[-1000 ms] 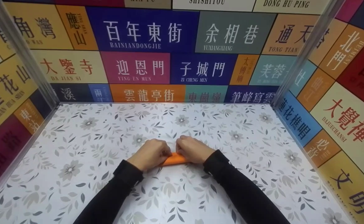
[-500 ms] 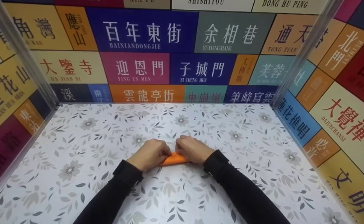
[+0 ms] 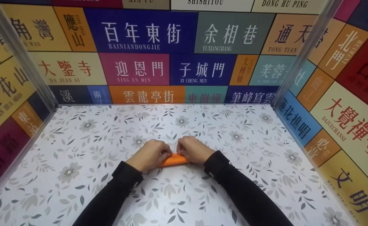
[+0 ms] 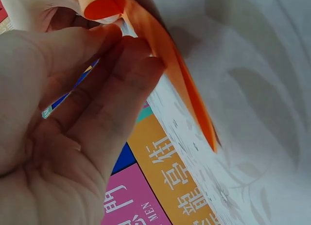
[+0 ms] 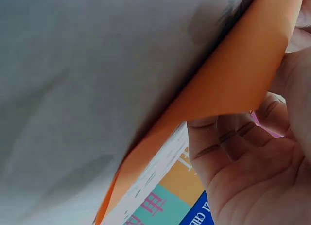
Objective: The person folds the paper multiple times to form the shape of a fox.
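A: State the location of the orange paper [image 3: 175, 160].
B: Near the middle of the floral-patterned tabletop [image 3: 234, 163], between the two hands. Clock directions in the head view are taken from the paper.

A: Specify the left hand [image 3: 151, 156].
B: Positioned at 9 to 10 o'clock. Fingers bent; thumb and fingertips pinch the paper.

A: And the right hand [image 3: 194, 150]?
B: Positioned at 2 o'clock. It likewise grasps the paper, with the fingers behind the sheet in the right wrist view.

A: Describe the form of the paper.
B: Curled lengthwise. In the left wrist view, a rounded loop shows at 11 o'clock and a narrow end points to 4 o'clock. In the right wrist view, the sheet runs from 1 o'clock to 7 o'clock, with a corner near 3 o'clock. Whether its whole underside touches the tabletop cannot be told.

A: List the surroundings.
B: A black left sleeve [image 3: 105, 201] extends toward 7 o'clock and a black right sleeve [image 3: 246, 191] toward 4 o'clock. At 12 o'clock, beyond the far edge of the tabletop, stands a multicoloured wall [image 3: 136, 64] printed with Chinese characters and romanised lettering.
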Action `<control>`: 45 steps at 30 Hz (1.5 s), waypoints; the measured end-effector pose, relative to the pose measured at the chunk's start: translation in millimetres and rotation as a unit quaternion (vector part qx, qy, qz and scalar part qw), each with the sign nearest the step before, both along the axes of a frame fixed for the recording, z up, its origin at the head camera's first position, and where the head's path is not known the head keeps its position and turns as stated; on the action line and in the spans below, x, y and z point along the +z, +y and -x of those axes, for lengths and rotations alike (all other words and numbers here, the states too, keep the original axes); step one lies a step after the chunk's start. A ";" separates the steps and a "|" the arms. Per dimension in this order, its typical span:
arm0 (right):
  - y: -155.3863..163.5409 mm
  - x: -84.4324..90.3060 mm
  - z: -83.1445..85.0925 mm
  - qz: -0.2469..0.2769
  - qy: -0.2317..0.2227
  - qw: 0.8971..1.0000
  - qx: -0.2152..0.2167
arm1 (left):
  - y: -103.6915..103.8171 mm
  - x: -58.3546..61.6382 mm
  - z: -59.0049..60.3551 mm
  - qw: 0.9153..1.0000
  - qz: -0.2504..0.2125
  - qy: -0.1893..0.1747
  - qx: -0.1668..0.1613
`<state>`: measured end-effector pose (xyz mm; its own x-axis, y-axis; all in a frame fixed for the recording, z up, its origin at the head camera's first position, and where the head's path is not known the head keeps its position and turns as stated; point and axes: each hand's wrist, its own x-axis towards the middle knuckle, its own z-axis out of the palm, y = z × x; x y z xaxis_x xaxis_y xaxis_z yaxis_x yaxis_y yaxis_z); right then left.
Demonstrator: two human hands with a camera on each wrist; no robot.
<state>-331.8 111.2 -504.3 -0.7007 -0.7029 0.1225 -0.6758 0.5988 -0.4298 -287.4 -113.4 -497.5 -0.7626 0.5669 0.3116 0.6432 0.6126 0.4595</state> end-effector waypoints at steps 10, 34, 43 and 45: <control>0.7 -2.5 2.6 0.015 0.013 1.000 0.014 | 9.7 2.0 -8.7 0.999 -0.026 -0.007 0.023; 0.8 2.6 1.8 0.020 0.023 1.000 0.001 | 30.8 -9.1 -21.9 0.996 -0.042 -0.034 0.069; 0.9 1.4 2.5 0.015 0.022 1.000 -0.007 | 29.1 -8.6 -21.6 0.998 -0.026 -0.033 0.056; 0.8 0.5 2.7 0.015 0.021 1.000 -0.007 | 28.3 -7.7 -21.9 0.997 -0.024 -0.040 0.054</control>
<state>-334.4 112.0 -503.8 -0.7048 -0.6880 0.1729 -0.6848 0.5963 -0.4189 -265.5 -85.1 -505.2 -0.8420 0.4654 0.2728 0.5347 0.6526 0.5369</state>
